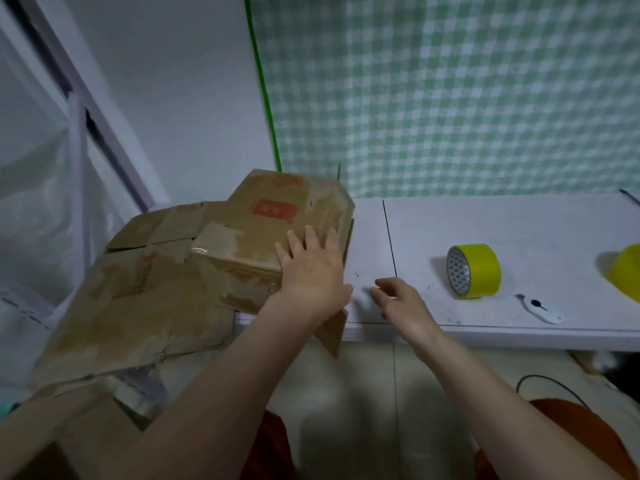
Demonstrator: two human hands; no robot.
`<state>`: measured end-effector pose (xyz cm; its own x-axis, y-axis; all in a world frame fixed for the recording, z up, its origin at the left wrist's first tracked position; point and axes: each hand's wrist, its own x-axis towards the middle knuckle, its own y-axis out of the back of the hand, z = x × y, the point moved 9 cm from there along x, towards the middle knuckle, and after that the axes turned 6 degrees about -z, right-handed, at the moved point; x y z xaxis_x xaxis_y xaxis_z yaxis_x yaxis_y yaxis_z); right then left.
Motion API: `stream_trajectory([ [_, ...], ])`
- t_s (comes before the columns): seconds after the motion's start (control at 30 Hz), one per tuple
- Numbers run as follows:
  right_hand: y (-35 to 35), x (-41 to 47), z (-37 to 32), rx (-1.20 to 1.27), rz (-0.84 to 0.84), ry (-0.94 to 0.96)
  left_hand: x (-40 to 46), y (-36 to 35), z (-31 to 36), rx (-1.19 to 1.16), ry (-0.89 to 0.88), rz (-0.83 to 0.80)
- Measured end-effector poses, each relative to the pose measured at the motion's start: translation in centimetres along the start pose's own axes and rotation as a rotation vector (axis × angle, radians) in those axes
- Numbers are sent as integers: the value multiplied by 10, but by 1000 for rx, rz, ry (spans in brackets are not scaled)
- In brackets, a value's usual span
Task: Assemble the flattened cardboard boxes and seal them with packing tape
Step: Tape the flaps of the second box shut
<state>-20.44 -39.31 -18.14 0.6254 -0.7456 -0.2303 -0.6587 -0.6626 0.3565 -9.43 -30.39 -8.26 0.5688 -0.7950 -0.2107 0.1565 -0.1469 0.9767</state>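
A worn brown cardboard box (pixel 249 233) with old tape marks sits at the left end of the white table (pixel 519 223). My left hand (pixel 311 271) lies flat on its top right part, fingers straight. Under and to the left of it, flattened cardboard (pixel 138 306) hangs over the table's edge. My right hand (pixel 398 303) hovers just over the table to the right of the box, fingers loosely curled and holding nothing. A yellow roll of packing tape (pixel 476 270) stands on edge further right.
A second yellow tape roll (pixel 628 271) is cut off by the right edge. A small white utility knife (pixel 538 308) lies near the table's front edge. A green checked cloth (pixel 467 91) hangs behind. A black cable (pixel 554 386) runs over the floor.
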Motion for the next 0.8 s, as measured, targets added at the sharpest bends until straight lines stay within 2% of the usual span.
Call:
stream_trajectory([
  [0.17, -8, 3, 0, -50, -96, 5, 12, 1, 2, 230, 4, -102],
  [0.27, -18, 8, -6, -28, -113, 11, 9, 4, -3, 351, -16, -43],
  [0.4, -38, 18, 0, 101, -133, -91, 2, 0, -1, 517, -46, 95],
  [0.63, -69, 19, 8, 405, -199, -250, 1, 6, -14, 329, -45, 271],
  [0.8, -86, 16, 14, 489, -248, -307, -13, 19, -26, 90, -142, 421],
])
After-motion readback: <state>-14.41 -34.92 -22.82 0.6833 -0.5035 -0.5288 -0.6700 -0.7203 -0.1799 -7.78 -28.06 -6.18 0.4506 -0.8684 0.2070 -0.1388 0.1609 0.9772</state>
